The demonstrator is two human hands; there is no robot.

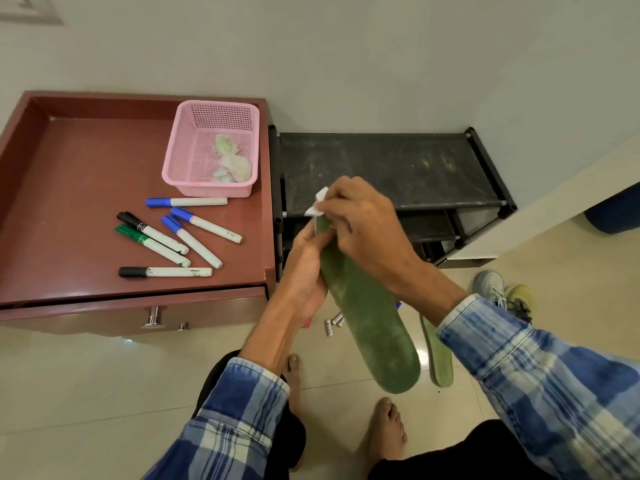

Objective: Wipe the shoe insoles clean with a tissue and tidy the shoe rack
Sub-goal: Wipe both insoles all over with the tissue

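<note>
Gripping the green insole [367,323] near its upper end, the left hand [304,268] holds it tilted before the shoe rack [381,168] while the right hand [363,226] pinches a white tissue [318,202] against its tip.

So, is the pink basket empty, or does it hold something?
Not empty: the pink basket holds crumpled pale tissues, toward its right side.

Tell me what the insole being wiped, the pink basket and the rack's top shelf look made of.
Insole: likely foam with a fuzzy matte green fabric face; pale scuffs mark the nap. Basket: pink moulded plastic, slight sheen, walls perforated in a grid. Rack shelf: dark dull sheet, fabric or thin plastic, can't tell which; dusty smears show on it.
</note>
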